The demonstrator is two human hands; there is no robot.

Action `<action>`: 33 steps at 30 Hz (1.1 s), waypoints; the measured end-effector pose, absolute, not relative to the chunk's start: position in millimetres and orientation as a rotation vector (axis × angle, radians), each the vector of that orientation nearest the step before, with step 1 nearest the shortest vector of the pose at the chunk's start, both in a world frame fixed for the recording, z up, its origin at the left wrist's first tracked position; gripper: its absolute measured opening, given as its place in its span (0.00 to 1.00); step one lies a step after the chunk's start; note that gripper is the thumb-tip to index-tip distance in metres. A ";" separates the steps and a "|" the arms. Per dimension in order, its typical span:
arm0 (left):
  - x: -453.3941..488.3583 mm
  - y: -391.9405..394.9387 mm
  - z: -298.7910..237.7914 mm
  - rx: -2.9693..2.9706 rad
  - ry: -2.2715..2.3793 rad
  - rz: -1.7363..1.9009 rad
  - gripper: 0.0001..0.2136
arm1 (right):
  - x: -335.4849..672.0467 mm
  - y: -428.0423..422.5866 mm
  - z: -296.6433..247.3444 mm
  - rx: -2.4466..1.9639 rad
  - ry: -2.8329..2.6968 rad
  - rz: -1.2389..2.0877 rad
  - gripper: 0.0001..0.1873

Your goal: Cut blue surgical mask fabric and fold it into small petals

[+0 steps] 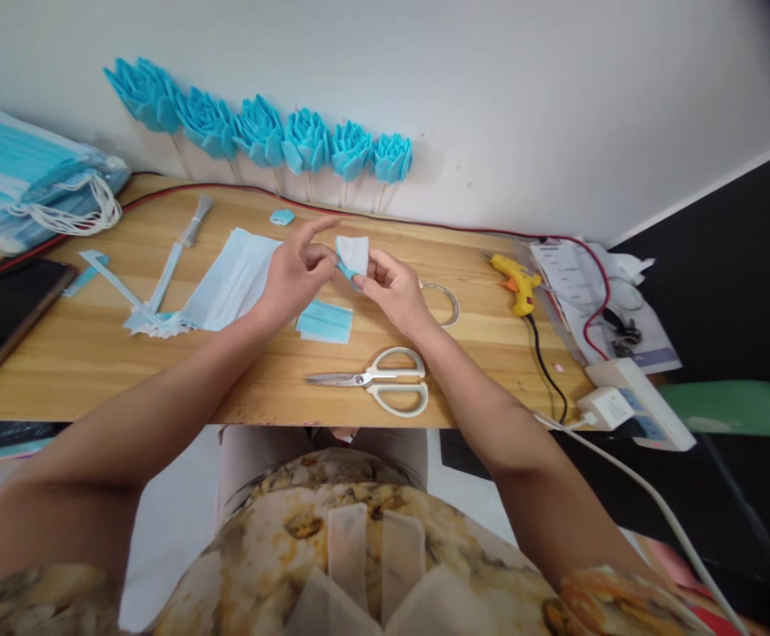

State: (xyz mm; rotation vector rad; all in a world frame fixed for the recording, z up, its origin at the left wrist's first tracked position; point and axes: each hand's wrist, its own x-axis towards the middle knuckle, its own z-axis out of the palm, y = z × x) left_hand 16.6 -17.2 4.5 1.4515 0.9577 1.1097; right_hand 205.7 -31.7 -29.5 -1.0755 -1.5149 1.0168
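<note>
A small piece of blue and white face mask fabric (353, 251) is pinched between both hands above the table, its lower edge folded over to the blue side. My left hand (298, 272) grips its left edge between thumb and finger, index finger raised. My right hand (390, 284) is closed on the right edge. Beneath them lies a cut blue rectangle of mask fabric (325, 321). To the left, larger mask sheets (230, 283) rest partly behind my left forearm. White-handled scissors (373, 381) lie near the table's front edge, and a small folded blue piece (283, 216) sits farther back.
Several blue fabric flowers (259, 132) on sticks lean along the wall. A bag of masks (33, 181) and a phone (14, 314) are at left. A tape roll (452, 305), yellow glue gun (517, 283), papers (574, 283) and power strip (643, 406) are at right.
</note>
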 end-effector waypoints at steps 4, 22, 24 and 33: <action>18.7 -18.3 4.4 1.397 0.897 1.129 0.22 | 203.4 -34.6 -26.0 -1.076 -1.478 0.922 0.23; 19.2 -18.4 0.0 1.408 0.928 0.964 0.17 | 206.9 -33.6 -26.5 -1.066 -1.461 0.933 0.33; 18.2 -18.3 1.1 1.438 0.948 0.934 0.17 | 215.1 -32.4 -19.1 -1.064 -1.471 0.841 0.38; 19.2 -20.9 5.7 1.593 0.931 0.805 0.20 | 228.2 -30.3 -6.7 -1.038 -1.516 0.869 0.39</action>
